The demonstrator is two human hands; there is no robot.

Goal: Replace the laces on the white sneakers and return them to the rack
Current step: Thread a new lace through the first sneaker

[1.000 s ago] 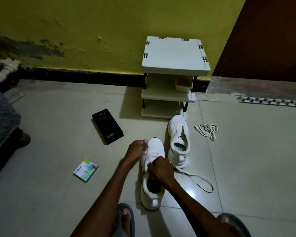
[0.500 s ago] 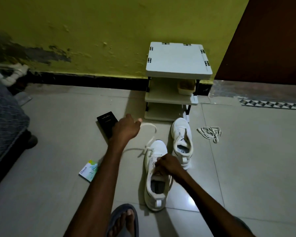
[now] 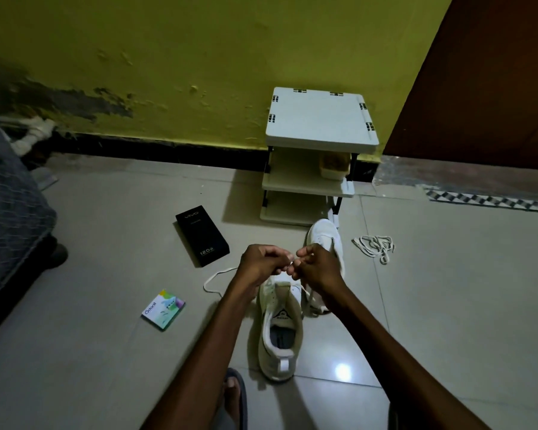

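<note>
A packet [image 3: 163, 309] and a black box [image 3: 202, 234] lay on the floor at left, apart from the work. A slack run of lace [image 3: 216, 276] trailed over the tiles just left of the left hand [image 3: 261, 263]. Half a second before, that hand had been stretched out toward the box, drawing the lace away from the shoe. It had since come back in and sat above the toe of the near sneaker [image 3: 280, 336], fingers curled and pinching the lace. That sneaker stood on the floor between the forearms, heel toward the person. The right hand [image 3: 317, 268], previously down on the tongue, had risen to meet the left, fingers likewise curled on the lace, with a strand dropping from it to the shoe. Judgement: the pull-through was finished and the ends were being evened or crossed for the next eyelets, so lacing of this shoe was at an early stage. The far sneaker [image 3: 326, 235] lay partly hidden behind the right hand; whether it was laced could not be told. Loose laces [image 3: 375, 246] lay bundled to its right. The rack [image 3: 320, 122] stood at the wall, holding neither sneaker.
</note>
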